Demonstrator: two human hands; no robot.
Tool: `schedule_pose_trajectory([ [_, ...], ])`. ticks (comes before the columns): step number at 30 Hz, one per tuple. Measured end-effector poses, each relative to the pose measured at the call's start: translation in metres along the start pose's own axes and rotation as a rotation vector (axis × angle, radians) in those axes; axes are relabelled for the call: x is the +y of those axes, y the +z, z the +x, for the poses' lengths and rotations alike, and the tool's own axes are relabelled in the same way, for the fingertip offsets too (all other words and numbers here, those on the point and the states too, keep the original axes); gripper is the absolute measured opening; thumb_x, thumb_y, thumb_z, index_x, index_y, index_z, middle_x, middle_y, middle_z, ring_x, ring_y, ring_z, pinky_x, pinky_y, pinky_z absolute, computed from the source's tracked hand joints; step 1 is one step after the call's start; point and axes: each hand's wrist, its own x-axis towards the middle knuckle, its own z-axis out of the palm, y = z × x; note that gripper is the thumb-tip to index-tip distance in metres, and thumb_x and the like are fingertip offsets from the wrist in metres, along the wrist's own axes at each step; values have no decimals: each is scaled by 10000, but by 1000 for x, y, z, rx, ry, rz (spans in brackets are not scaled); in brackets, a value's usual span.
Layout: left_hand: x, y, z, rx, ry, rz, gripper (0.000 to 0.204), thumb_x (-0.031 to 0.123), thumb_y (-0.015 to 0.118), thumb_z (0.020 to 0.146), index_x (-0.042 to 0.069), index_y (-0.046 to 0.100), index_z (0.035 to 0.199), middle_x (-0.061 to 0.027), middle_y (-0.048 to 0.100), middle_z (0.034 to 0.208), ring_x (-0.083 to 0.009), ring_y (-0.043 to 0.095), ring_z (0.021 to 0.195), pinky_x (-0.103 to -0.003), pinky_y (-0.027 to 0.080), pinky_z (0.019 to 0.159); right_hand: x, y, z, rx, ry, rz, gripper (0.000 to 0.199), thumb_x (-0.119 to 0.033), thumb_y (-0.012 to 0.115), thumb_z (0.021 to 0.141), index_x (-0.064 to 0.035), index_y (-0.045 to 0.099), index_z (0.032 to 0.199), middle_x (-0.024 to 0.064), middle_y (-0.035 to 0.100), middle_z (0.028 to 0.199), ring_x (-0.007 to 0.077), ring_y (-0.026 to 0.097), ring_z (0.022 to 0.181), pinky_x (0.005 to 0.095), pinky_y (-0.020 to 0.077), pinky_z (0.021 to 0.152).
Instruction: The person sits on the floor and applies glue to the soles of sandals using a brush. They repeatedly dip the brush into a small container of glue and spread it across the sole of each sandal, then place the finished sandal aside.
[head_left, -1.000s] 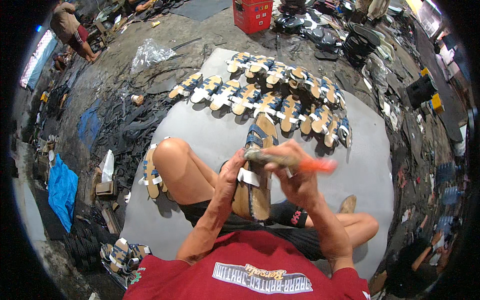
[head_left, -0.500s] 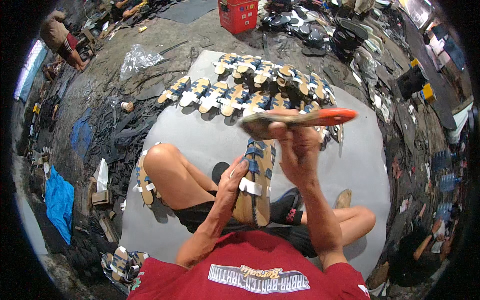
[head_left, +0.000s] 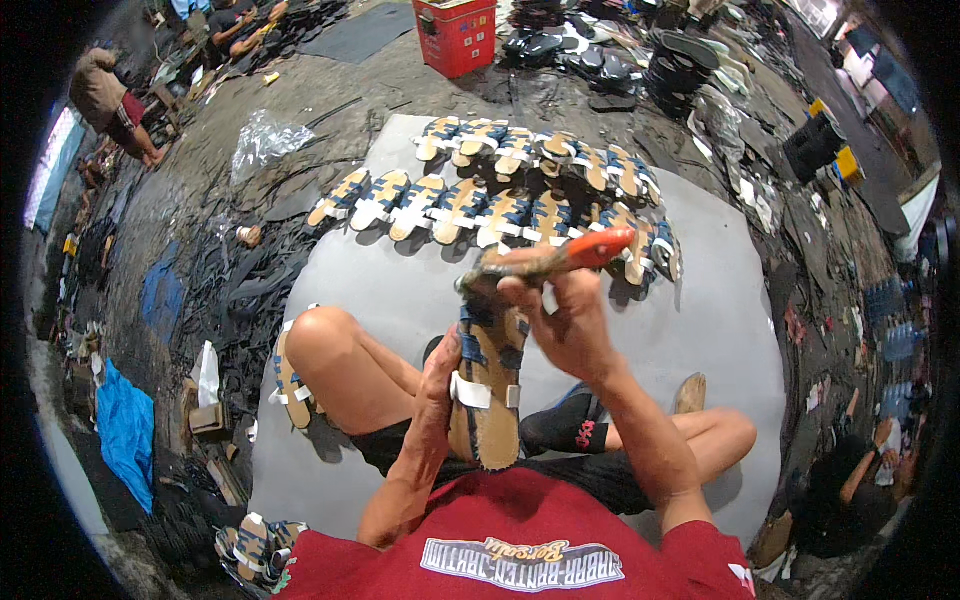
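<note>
Strapped but seemingly unfinished, one sandal [head_left: 492,425] is clasped firmly in the left hand [head_left: 436,382] toward the near edge of the mat [head_left: 340,262], an orange-handled tool [head_left: 598,248] is gripped by the right hand [head_left: 572,322], and other strapped sandals [head_left: 461,211] are rowed along the far edge.

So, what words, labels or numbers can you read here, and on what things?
Red shirt: large upside-down lettering; legible, but I won't copy it.
Red box: small pale marks, too small to read.
Black legwear: small pink marks, too small to read.
</note>
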Motion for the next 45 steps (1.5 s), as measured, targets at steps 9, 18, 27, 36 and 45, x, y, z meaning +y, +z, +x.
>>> schedule_pose_trajectory([
  [9, -9, -66, 4, -162, 43, -447, 720, 586, 596, 1025, 19, 527, 1463, -207, 680, 1292, -309, 716, 1108, -449, 648, 889, 100, -87, -62, 334, 660, 362, 399, -353, 679, 1068, 14, 683, 1225, 57, 744, 1119, 162, 706, 972, 329, 553, 855],
  [18, -32, -99, 32, -343, -39, -717, 878, 528, 670, 983, -9, 335, 1592, -331, 520, 1452, -452, 668, 1170, -581, 637, 906, 329, -120, -273, 784, 1221, 793, 318, -468, 855, 899, -224, 674, 993, -48, 586, 786, 115, 529, 684, 284, 447, 571],
  [27, -39, -105, 35, -218, -30, -693, 844, 596, 566, 1028, -42, 386, 1551, -341, 575, 1382, -434, 698, 1119, -525, 638, 916, 335, -63, -274, 857, 1201, 903, 321, -449, 832, 929, -176, 687, 1015, -51, 671, 893, 111, 558, 726, 297, 385, 571],
  [36, -40, -107, 32, -181, 9, -581, 866, 567, 642, 988, -13, 369, 1570, -335, 549, 1410, -434, 681, 1131, -514, 624, 954, 339, -64, -276, 779, 1178, 992, 278, -431, 690, 1038, -182, 656, 1158, -37, 702, 1003, 142, 603, 818, 300, 389, 573],
  [45, -42, -93, 30, -188, 20, -609, 845, 564, 645, 994, 6, 383, 1571, -327, 559, 1393, -439, 671, 1127, -520, 610, 963, 334, -58, -257, 905, 1418, 842, 289, -398, 688, 1046, -118, 645, 1102, 68, 640, 994, 195, 584, 835, 335, 493, 622],
])
